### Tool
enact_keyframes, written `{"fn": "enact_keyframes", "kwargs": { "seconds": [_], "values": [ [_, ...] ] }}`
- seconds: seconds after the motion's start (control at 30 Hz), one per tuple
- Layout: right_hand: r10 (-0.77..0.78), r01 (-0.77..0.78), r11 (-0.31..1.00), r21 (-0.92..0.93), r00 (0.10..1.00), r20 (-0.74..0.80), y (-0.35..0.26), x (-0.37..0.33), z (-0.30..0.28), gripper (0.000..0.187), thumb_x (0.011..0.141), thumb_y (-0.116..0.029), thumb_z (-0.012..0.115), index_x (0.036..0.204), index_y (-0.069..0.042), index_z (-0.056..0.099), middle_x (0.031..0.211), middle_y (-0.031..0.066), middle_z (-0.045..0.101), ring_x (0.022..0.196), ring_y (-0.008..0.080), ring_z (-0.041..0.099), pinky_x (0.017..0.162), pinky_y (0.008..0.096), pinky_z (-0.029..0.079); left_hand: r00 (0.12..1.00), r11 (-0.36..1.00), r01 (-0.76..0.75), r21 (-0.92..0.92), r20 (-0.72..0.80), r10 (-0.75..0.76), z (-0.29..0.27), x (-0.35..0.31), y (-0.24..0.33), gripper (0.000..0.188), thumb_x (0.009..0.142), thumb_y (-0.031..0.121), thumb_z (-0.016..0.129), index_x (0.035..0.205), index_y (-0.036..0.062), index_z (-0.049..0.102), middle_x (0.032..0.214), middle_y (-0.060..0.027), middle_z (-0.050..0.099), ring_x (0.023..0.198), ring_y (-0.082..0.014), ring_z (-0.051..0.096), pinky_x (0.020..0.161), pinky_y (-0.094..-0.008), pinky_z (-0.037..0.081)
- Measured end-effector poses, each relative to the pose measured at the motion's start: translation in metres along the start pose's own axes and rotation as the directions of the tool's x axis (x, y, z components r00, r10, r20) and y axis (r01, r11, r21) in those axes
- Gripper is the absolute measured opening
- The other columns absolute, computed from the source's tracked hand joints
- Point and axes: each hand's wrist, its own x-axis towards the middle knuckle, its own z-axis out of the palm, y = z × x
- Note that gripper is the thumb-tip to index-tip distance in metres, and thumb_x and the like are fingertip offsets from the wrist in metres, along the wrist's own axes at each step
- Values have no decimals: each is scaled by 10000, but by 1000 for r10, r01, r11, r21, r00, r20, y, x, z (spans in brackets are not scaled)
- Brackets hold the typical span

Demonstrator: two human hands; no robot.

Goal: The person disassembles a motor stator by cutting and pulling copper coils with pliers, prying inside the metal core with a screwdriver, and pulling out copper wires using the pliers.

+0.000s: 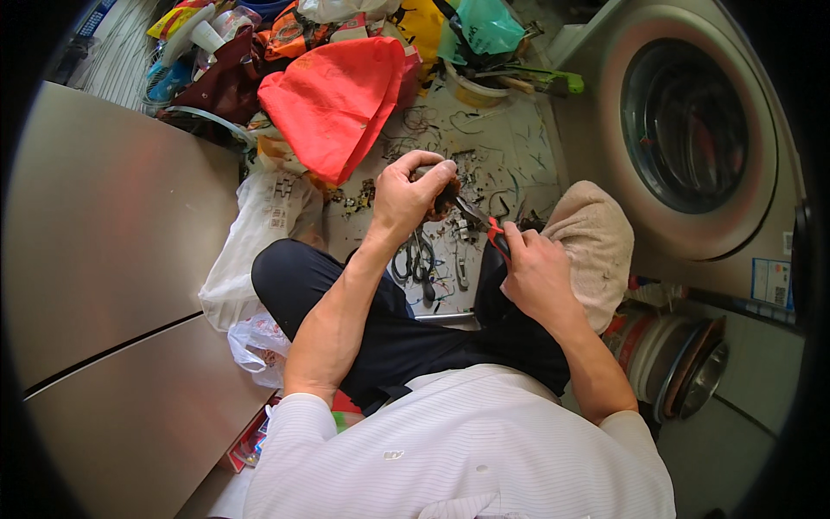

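Note:
My left hand point(403, 199) is closed around a small rounded part with copper-brown windings point(443, 204), held up between my knees. My right hand point(538, 270) grips pliers with red handles point(494, 232). Their metal jaws point at the brown part and meet its right side; whether they bite on it is too small to tell. Below my hands, black-handled scissors point(403, 259) and a slim grey cutter point(462, 272) lie on the littered floor. Wire bits and small metal scraps point(359, 199) are scattered around them.
A front-loading washing machine point(596, 130) stands at the right, a large metallic panel point(121, 225) at the left. Ahead lie a red bag point(337, 99) and heaped bags. A beige towel point(592, 242) covers my right knee. Stacked pots point(666, 355) sit at the lower right.

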Motion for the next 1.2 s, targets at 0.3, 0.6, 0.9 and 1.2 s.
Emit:
{"fn": "enact_keyframes", "kwargs": {
  "seconds": [0.3,0.6,0.9,1.2],
  "values": [
    [133,-221,912,344,956,262,18,15,19,365,848,-36,630,1199,20,546,955,257,639,949,461,625,808,517,493,996,970,-84,229,-19,90,-1,10,-11,372,852,269,803,1069,-23,725,698,-38,709,628,-74,639,607,-258,528],
    [189,-301,895,329,925,331,33,23,43,208,859,-34,610,1050,30,561,945,258,673,938,449,651,825,506,500,986,956,-158,246,-18,167,9,2,-40,661,820,269,851,1349,-9,567,1207,-126,647,891,-119,646,752,-262,537],
    [59,-113,967,228,972,228,39,28,56,212,931,-144,575,1039,37,552,969,275,672,904,471,656,806,549,512,998,997,41,72,41,-44,-1,21,-42,387,835,117,802,1167,-32,671,848,-30,692,658,-74,614,579,-231,483],
    [180,-281,918,279,923,339,52,55,126,214,889,-137,532,994,32,611,965,295,694,903,488,667,816,557,520,969,967,-104,-231,-245,46,-56,57,-8,227,914,154,726,1045,-20,659,909,-87,714,766,-165,695,667,-314,589]
  ]
}}
